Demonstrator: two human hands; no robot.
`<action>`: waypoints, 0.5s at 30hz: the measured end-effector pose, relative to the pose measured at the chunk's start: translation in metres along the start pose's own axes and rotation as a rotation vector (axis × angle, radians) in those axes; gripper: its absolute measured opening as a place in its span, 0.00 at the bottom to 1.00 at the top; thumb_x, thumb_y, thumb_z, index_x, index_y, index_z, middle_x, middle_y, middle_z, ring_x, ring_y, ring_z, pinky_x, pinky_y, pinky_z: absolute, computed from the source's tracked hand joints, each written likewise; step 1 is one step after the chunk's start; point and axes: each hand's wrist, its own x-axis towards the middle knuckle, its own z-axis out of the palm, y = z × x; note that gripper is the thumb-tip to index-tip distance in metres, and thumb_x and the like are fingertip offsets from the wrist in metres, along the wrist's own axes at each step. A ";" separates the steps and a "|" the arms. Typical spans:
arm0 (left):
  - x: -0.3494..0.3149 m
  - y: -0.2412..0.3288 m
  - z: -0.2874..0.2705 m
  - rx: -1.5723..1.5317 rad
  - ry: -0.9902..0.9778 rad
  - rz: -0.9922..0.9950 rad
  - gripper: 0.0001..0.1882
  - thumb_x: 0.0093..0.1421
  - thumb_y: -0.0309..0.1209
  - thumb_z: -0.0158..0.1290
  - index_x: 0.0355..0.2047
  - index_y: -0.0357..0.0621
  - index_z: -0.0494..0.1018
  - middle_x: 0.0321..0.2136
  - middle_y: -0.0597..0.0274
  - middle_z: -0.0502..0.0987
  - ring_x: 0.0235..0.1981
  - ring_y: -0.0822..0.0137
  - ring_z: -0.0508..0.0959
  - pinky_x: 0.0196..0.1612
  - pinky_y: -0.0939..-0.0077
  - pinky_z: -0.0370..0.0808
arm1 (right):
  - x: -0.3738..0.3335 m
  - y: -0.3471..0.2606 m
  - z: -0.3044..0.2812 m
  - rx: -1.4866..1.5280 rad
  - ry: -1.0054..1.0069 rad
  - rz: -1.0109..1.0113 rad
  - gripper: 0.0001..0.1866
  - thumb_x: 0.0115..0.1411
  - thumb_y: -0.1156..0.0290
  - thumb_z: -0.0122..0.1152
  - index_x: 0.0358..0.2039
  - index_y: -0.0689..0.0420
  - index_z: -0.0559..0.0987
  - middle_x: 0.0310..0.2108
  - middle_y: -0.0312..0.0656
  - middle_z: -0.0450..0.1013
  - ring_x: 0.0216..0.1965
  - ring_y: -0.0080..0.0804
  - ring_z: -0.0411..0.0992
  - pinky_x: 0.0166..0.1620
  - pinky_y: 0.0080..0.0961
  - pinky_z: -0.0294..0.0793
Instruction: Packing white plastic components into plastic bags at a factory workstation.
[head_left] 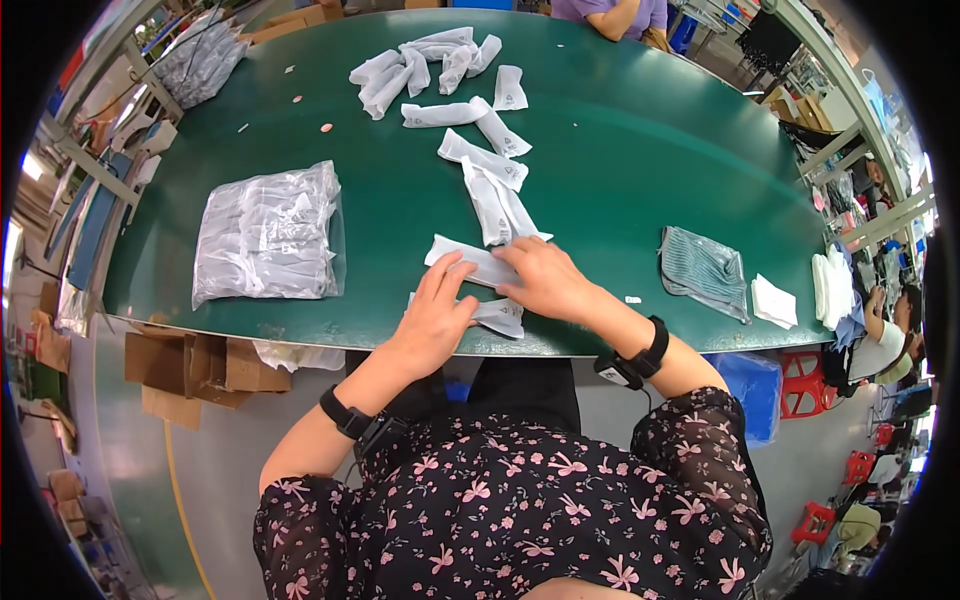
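Observation:
In front of me at the table's near edge, a rolled white translucent plastic packet (480, 262) lies across between my hands. My left hand (432, 318) has bent fingers at its left end, the thumb lower down. Over its right end my right hand (548, 280) curls, thumb and fingers closed on it. Partly under my left hand, another white packet (500, 318) lies close to the edge. Beyond my fingers two long white packets (490, 205) lie side by side, their near ends by my right hand. My hands hide parts of these packets.
More white packets (478, 162) trail away to a loose heap (425, 62) on the green table (640, 150). A clear bag of white packets (268, 235) sits left. At right lie a grey striped bag (703, 272) and folded white cloth (773, 301). Across the table sits another person (612, 15).

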 end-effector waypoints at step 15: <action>0.008 -0.020 0.005 -0.151 -0.189 -0.035 0.19 0.45 0.28 0.63 0.38 0.40 0.71 0.42 0.54 0.70 0.49 0.53 0.70 0.61 0.48 0.60 | 0.059 0.017 0.013 -0.476 0.114 0.071 0.08 0.51 0.69 0.61 0.28 0.60 0.77 0.25 0.45 0.73 0.28 0.45 0.74 0.32 0.35 0.74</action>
